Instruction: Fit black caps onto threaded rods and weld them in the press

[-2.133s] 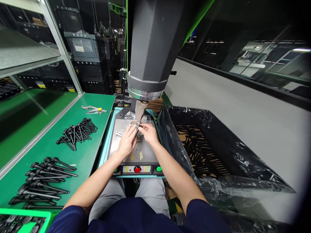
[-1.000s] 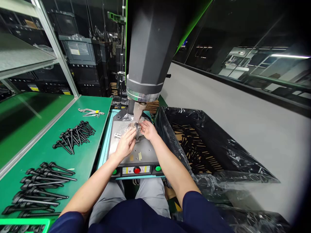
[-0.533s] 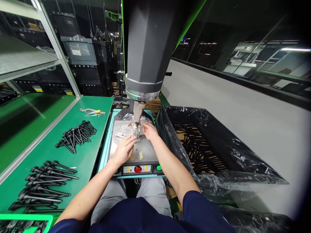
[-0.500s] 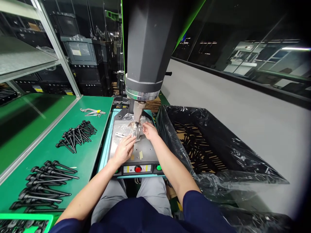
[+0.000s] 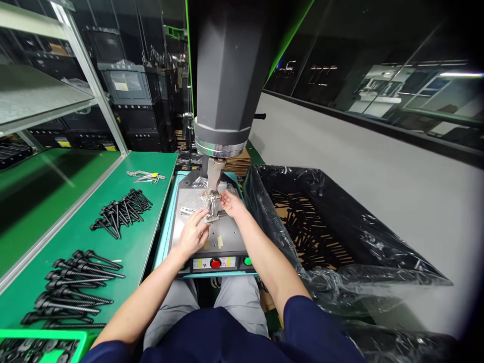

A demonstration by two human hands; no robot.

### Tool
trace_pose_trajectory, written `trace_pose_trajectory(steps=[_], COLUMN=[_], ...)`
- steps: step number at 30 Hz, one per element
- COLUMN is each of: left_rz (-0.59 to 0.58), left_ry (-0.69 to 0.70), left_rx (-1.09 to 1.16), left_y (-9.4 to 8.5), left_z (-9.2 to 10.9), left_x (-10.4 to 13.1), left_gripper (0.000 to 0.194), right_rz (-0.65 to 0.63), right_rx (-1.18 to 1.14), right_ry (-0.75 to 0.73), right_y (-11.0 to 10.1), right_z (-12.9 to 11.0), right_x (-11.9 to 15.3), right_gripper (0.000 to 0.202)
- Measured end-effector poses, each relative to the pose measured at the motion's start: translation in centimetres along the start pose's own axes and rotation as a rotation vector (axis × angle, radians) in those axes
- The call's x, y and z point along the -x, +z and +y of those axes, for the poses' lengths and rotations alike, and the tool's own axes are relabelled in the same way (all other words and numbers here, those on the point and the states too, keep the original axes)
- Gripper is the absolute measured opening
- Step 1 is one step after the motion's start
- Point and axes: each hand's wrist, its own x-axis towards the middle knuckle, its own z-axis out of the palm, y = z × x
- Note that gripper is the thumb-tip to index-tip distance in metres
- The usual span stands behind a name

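Note:
A metal welding-type horn (image 5: 215, 174) points down from the machine head onto a small metal fixture (image 5: 212, 204) on the plate. My left hand (image 5: 193, 234) is just in front of the fixture, its fingers stretched toward it and partly apart, with nothing visible in them. To the right of the horn tip, my right hand (image 5: 231, 203) has its fingers pinched together at the fixture's edge. Whatever is between those fingertips is too small to make out. Clear plastic film (image 5: 192, 199) lies around the fixture.
Black ribbed screw-like parts (image 5: 75, 282) lie in groups on the green table (image 5: 151, 164) at left, near metal tools (image 5: 145, 176). A green bin (image 5: 81, 348) holds small black pieces. Red (image 5: 215, 263) and green buttons line the machine's front. At right stands a plastic-lined box (image 5: 321, 176) of black parts.
My left hand has drawn slightly back from the fixture and its fingers have loosened, showing more of the fixture. The right hand stays by the horn tip. The view has shifted slightly.

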Motion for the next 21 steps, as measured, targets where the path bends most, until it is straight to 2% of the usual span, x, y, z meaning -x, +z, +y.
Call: trace_pose_trajectory(steps=[5, 9, 12, 13, 15, 17, 18, 20, 21], left_rz=[0.099, 0.214, 0.233, 0.233, 0.221, 0.192, 0.179, 0.16, 0.154], left_ry=[-0.032, -0.104, -0.142, -0.16, -0.207, -0.239, -0.243, -0.221, -0.194], left_rx=[0.008, -0.021, -0.001, 0.003, -0.016, -0.052, -0.066, -0.07, -0.065], left_y=[0.4, 0.2, 0.4, 0.7, 1.7, 3.1, 3.7, 4.6, 4.7], left_z=[0.2, 0.7, 0.9, 0.9, 0.4, -0.6, -1.2, -2.5, -3.0], left_x=[0.2, -0.9, -2.3, -2.7, -3.4, -3.8, -3.9, -3.8, -3.6], left_gripper=[0.021, 0.018, 0.019, 0.026, 0.054, 0.078, 0.079, 0.063, 0.057], right_rz=[0.018, 0.066, 0.074, 0.053, -0.025, -0.099, -0.117, -0.109, -0.096], right_rx=[0.025, 0.103, 0.177, 0.239, 0.486, 0.767, 0.865, 0.927, 0.929], right_ry=[0.012, -0.09, -0.204, -0.249, -0.344, -0.42, -0.447, -0.504, -0.547], right_y=[-0.4, -0.7, -0.7, -0.7, -0.4, -0.3, -0.4, -0.9, -1.5], right_z=[-0.2, -0.2, 0.1, 0.2, 0.3, 0.2, 0.1, -0.2, -0.3], right_x=[0.1, -0.5, -1.2, -1.6, -2.5, -3.5, -4.1, -4.9, -5.1], right_gripper=[0.013, 0.007, 0.032, 0.044, 0.059, 0.053, 0.042, 0.023, 0.019])
